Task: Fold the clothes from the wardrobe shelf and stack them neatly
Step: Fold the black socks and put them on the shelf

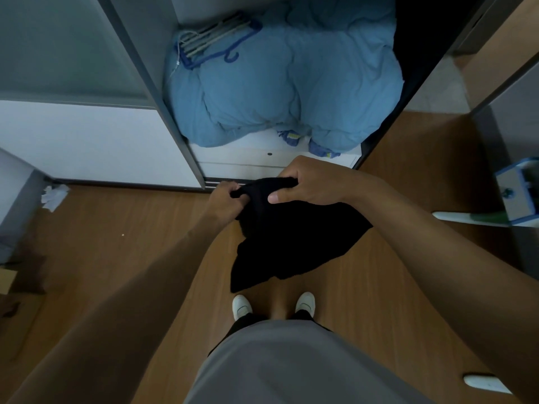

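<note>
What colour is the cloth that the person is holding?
Plain black; the cloth shows best in the head view.

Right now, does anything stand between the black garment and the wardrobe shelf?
Nothing visible between them: the left hand and right hand hold the black garment in open air. But a blue duvet with hangers on it occupies the shelf.

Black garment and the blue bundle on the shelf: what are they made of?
The black garment: soft matte cloth, perhaps cotton knit; it hangs limp and bunches where left hand and right hand grip it. The blue bundle: padded matte fabric, likely a quilt; puffy bulges, fine wrinkles.
</note>
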